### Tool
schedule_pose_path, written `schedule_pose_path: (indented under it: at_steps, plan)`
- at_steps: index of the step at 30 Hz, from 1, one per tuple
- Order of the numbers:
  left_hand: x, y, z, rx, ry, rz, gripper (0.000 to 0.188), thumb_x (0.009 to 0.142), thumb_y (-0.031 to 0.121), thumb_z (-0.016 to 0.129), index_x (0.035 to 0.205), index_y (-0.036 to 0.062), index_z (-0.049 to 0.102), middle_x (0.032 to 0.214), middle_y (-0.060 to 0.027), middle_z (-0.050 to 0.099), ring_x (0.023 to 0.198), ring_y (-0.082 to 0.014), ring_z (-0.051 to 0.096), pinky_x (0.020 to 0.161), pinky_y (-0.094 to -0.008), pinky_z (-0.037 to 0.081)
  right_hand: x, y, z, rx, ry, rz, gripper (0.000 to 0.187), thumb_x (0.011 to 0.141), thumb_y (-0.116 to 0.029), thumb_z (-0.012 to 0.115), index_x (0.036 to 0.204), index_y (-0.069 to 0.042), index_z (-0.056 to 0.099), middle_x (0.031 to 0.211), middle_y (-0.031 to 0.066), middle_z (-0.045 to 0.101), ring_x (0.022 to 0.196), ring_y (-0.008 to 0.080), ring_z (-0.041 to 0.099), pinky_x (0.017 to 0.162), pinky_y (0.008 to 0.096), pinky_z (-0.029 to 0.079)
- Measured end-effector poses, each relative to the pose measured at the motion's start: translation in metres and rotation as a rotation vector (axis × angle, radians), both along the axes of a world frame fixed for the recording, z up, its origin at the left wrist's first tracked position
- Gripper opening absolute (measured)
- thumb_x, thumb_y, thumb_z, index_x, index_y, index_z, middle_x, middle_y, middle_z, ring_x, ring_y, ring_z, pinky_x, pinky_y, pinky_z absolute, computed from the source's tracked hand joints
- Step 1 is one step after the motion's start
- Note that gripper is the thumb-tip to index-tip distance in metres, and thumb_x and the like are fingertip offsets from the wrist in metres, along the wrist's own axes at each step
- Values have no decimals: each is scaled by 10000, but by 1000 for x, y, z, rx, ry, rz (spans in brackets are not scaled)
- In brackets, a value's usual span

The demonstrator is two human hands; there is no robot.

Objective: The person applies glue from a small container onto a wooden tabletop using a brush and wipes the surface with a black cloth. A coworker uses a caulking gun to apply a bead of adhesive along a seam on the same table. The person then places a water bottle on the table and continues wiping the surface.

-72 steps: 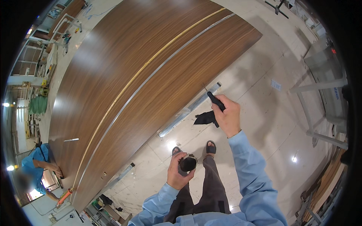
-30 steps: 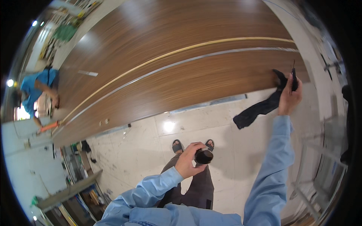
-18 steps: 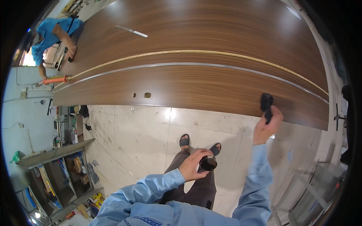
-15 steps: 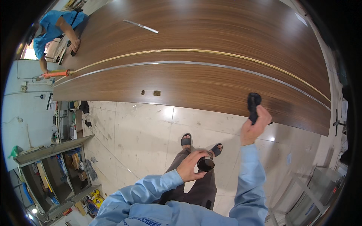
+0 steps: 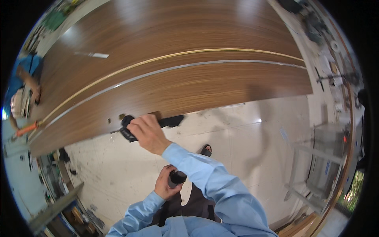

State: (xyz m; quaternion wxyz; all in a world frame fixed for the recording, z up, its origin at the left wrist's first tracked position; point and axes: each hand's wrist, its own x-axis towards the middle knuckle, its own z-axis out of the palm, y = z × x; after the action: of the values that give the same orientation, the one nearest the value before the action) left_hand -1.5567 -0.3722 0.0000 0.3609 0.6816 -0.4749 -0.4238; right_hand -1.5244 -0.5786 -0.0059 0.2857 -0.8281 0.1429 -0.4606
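My right hand point(image 5: 148, 132) is closed around a black drill-like tool point(image 5: 128, 134) with a thin metal rod pointing left. It is at the near edge of a wood-grain panel point(image 5: 189, 91), close to two small cutouts, a smaller hole point(image 5: 109, 121) and a larger hole point(image 5: 122, 116). A dark piece point(image 5: 173, 121) extends right of that hand; I cannot tell whether it belongs to the tool. Lower down, before my legs, my left hand point(image 5: 166, 185) grips a black cylindrical container point(image 5: 177, 177), upright or nearly so.
A gold strip point(image 5: 158, 60) and a silver strip point(image 5: 166, 71) run along the panel, with a flat metal piece point(image 5: 98, 55) beyond. At far left, a person in blue point(image 5: 19, 83) holds an orange caulking gun point(image 5: 27, 128). Shelving point(image 5: 59, 211) stands lower left, a metal frame point(image 5: 316, 152) right.
My right hand has swept left along the panel edge with the black tool, to near the cutouts. My left hand still holds the container. The whole view has shifted and tilted.
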Motion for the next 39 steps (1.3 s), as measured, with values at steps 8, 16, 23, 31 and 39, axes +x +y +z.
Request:
schedule_pose_path:
  at_steps: [8, 16, 23, 31, 39]
  plan:
    - [-27, -44, 4, -43, -46, -114, 704, 699, 110, 849, 1336, 29, 561, 1289, -207, 604, 1180, -384, 630, 1005, -429, 526, -79, -61, -1, -376, 150, -244, 149, 896, -188, 620, 1009, -99, 582, 958, 60, 572, 941, 240, 564, 878, 420, 438]
    - [-111, -116, 6, -48, -81, -191, 678, 691, 36, 836, 1314, 18, 567, 1272, -161, 594, 1156, -283, 634, 1013, -378, 508, -256, -164, -12, -291, 197, -604, 204, 887, -185, 663, 1088, -154, 648, 1074, 9, 642, 998, 202, 590, 955, 458, 407]
    - [-229, -204, 8, -42, -58, -323, 693, 710, 73, 870, 1326, 23, 556, 1272, -195, 616, 1187, -376, 624, 1026, -431, 514, -410, -265, -18, -203, 142, -801, 205, 851, -111, 705, 1052, -139, 679, 1054, 1, 653, 1012, 222, 589, 928, 458, 400]
    - [-335, -300, 6, -118, 30, -371, 680, 709, 74, 872, 1315, 22, 570, 1283, -205, 614, 1186, -383, 635, 1019, -421, 528, -538, -351, -15, -98, 182, -986, 359, 710, -12, 677, 1049, -129, 672, 1071, 29, 674, 1057, 287, 595, 956, 487, 389]
    - [-415, -418, -14, -165, 68, -421, 688, 712, 89, 886, 1321, 45, 569, 1310, -181, 608, 1201, -364, 632, 1030, -429, 527, -700, -465, -27, 415, 102, -1241, 264, 833, 29, 644, 1092, -24, 648, 1024, 153, 671, 992, 380, 616, 899, 442, 491]
